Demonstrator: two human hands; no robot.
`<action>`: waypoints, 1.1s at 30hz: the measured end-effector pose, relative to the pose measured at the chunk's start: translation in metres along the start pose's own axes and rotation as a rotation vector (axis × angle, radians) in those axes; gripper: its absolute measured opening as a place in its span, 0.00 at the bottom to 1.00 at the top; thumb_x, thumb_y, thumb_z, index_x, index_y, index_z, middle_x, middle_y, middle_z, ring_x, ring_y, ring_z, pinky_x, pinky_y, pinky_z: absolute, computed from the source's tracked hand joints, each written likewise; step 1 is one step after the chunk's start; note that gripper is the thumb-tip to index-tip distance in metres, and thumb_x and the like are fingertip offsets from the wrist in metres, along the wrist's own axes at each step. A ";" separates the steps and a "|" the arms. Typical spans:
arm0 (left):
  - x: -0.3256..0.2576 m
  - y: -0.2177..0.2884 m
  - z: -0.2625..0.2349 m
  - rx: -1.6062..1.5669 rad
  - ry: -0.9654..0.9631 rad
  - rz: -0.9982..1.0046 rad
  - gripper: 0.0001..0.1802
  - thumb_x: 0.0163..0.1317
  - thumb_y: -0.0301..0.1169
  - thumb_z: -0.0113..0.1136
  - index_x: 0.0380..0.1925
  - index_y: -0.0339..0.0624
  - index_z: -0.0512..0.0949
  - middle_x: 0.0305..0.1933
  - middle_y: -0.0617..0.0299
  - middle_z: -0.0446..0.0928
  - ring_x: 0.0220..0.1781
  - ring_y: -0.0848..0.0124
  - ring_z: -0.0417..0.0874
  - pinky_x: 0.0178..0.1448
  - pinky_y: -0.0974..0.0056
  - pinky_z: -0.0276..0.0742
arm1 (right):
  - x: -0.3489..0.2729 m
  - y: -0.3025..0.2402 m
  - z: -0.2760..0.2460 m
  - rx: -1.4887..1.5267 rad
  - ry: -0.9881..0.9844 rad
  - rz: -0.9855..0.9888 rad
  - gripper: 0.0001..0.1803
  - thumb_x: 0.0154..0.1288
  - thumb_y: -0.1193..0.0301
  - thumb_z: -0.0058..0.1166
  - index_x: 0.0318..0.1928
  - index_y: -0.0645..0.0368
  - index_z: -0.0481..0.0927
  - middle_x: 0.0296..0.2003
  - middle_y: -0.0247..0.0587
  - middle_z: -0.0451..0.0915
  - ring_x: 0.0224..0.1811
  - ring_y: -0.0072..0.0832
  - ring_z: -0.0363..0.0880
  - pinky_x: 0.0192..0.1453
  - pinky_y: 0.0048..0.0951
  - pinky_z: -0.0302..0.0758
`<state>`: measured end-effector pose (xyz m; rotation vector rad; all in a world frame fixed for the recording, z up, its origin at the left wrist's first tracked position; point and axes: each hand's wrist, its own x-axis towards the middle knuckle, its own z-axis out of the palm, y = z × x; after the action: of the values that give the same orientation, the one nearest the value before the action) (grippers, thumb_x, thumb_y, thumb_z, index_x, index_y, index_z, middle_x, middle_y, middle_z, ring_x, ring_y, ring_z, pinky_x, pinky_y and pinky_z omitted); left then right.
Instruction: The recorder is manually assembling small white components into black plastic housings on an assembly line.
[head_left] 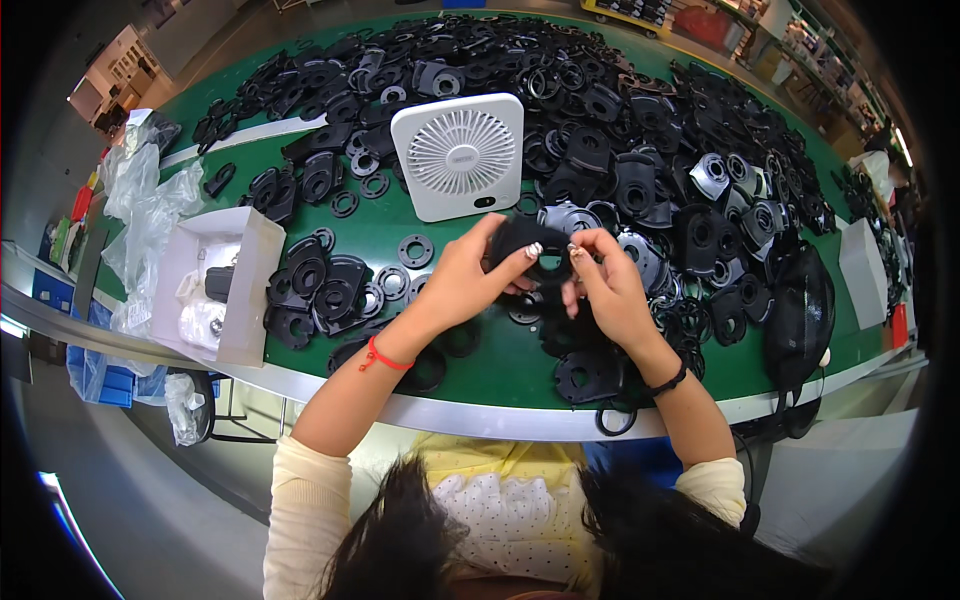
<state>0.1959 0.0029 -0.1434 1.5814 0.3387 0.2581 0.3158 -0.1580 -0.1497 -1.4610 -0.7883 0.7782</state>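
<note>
Between my two hands, above the green table (475, 372), is a black plastic cover (520, 236) with a round hole. My left hand (470, 270) grips its left side, thumb lying across the front. At the cover's right edge my right hand (608, 280) is closed, thumb and forefinger pinched against it; whether a smaller piece sits in that pinch I cannot tell. Just beyond the hands stands a white square fan (460, 158). Loose black covers and rings lie under and around my hands, among them a flat cover (588, 376) near the front edge.
A big heap of black parts (600, 100) spreads over the table's far and right side. At the left stands a white box (255, 290) with bagged items, beside clear plastic bags (150, 215). A black bag (803, 320) hangs at the right edge, near another white box (863, 272).
</note>
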 end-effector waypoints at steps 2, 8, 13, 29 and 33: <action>0.001 0.001 -0.005 -0.129 -0.028 -0.057 0.17 0.68 0.33 0.55 0.49 0.32 0.67 0.35 0.52 0.81 0.38 0.68 0.85 0.42 0.66 0.82 | 0.001 -0.003 0.005 0.266 -0.042 -0.079 0.08 0.73 0.74 0.41 0.48 0.64 0.63 0.40 0.44 0.74 0.32 0.24 0.81 0.32 0.21 0.75; 0.003 -0.005 -0.010 -0.144 -0.121 -0.003 0.13 0.68 0.32 0.54 0.48 0.37 0.69 0.32 0.57 0.80 0.36 0.74 0.82 0.41 0.69 0.79 | -0.005 -0.007 0.002 0.034 -0.190 -0.062 0.14 0.69 0.75 0.48 0.52 0.64 0.66 0.42 0.38 0.75 0.37 0.23 0.80 0.36 0.23 0.76; -0.001 -0.001 -0.008 -0.072 -0.202 0.070 0.12 0.68 0.32 0.55 0.46 0.38 0.69 0.28 0.62 0.78 0.33 0.77 0.80 0.39 0.71 0.77 | 0.000 -0.004 -0.002 -0.021 0.033 0.104 0.20 0.73 0.59 0.45 0.36 0.64 0.79 0.23 0.28 0.76 0.20 0.13 0.70 0.25 0.17 0.68; -0.005 -0.007 0.003 0.329 -0.022 0.244 0.11 0.67 0.29 0.54 0.32 0.36 0.64 0.19 0.60 0.71 0.19 0.77 0.71 0.25 0.70 0.67 | -0.004 0.004 0.007 -0.292 0.037 -0.101 0.17 0.70 0.66 0.50 0.27 0.67 0.77 0.15 0.30 0.72 0.17 0.14 0.65 0.21 0.22 0.60; -0.003 -0.008 0.003 0.256 -0.011 0.251 0.10 0.67 0.29 0.55 0.34 0.36 0.66 0.21 0.61 0.73 0.22 0.78 0.73 0.26 0.70 0.68 | -0.004 0.003 0.007 -0.257 0.062 -0.094 0.16 0.70 0.66 0.50 0.28 0.65 0.78 0.16 0.30 0.72 0.17 0.14 0.66 0.21 0.21 0.61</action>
<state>0.1936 -0.0008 -0.1517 1.8796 0.1679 0.4113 0.3077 -0.1579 -0.1527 -1.6544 -0.9285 0.5729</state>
